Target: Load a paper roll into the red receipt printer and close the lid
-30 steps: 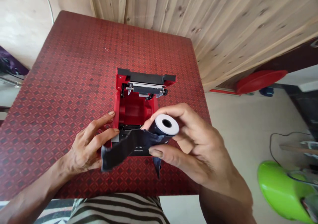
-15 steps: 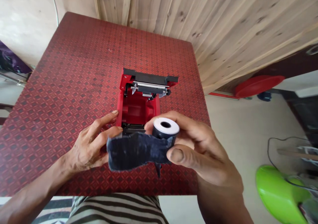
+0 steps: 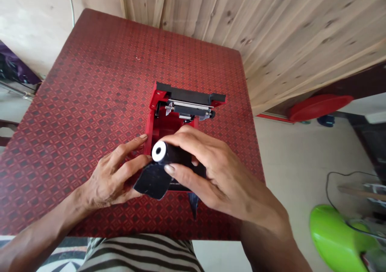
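A red receipt printer (image 3: 147, 143) stands on the table with its black-edged lid (image 3: 189, 96) raised, showing a roller and bar under it. My left hand (image 3: 113, 175) holds the printer by its left side, fingers against the wall; its thumb tip is partly hidden. Over the printer's front, my right hand (image 3: 205, 167) grips a roll of paper (image 3: 175, 153) between thumb and fingers. The roll has a dark outer layer and a white end with a hollow core, facing left. A loose dark flap (image 3: 153, 179) hangs from it. Roll and hand cover much of the paper bay.
The red patterned table (image 3: 90, 83) reaches back to a wooden plank wall (image 3: 271, 23). On the floor to the right are a bright green plastic object (image 3: 334, 236) and a cable (image 3: 328, 183). A red round object (image 3: 319, 107) lies farther back.
My right hand has moved left with the paper roll and turned it, so its white end now faces left instead of up. My left hand stays at the printer's side.
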Tool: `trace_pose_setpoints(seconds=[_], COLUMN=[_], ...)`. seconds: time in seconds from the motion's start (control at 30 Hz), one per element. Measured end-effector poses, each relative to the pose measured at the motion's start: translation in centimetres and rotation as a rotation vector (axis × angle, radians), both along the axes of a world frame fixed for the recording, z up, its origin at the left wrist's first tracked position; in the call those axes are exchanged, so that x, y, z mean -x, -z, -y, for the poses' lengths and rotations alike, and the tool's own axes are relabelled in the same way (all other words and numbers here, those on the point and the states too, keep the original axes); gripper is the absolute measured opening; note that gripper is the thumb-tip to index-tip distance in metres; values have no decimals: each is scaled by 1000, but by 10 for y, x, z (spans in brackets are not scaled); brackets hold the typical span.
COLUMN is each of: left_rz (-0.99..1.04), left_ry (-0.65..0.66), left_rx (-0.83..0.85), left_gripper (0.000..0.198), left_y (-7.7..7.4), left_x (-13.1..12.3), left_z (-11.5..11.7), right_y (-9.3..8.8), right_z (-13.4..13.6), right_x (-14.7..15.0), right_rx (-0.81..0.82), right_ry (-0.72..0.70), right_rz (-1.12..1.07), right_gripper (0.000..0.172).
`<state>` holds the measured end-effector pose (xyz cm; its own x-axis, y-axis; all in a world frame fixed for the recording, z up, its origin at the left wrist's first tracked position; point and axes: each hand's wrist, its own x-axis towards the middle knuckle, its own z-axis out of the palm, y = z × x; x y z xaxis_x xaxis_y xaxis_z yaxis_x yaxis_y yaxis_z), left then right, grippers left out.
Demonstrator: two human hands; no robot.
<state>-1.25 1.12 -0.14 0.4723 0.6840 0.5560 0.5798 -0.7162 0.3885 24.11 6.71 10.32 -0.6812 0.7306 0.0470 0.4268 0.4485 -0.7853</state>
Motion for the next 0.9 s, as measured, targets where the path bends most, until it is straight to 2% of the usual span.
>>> trace_pose_setpoints(seconds=[0.1,0.2,0.3,0.5,0.67,0.9], left_rz=[-5,-7,-3,-14,-2,-2], left_ry=[-6,-7,-14,-6,-16,-25], left_rx=[17,31,21,4,17,25], left_gripper=[43,46,48,45,47,47], left_y=[1,0,-2,-4,-1,0], left_x=[0,-1,-2,-3,-3,-3], left_z=[1,1,1,1,1,1], right_y=[10,15,12,3,10,17], right_z=[-2,-5,-8,-13,-16,-34], right_x=[6,10,12,11,18,32], right_rx=[-104,-141,-165,-334,-308,-208], right_ry=[47,57,35,50,23,11], right_rz=[100,201,290,498,562,761], right_gripper=[28,20,14,13,14,15])
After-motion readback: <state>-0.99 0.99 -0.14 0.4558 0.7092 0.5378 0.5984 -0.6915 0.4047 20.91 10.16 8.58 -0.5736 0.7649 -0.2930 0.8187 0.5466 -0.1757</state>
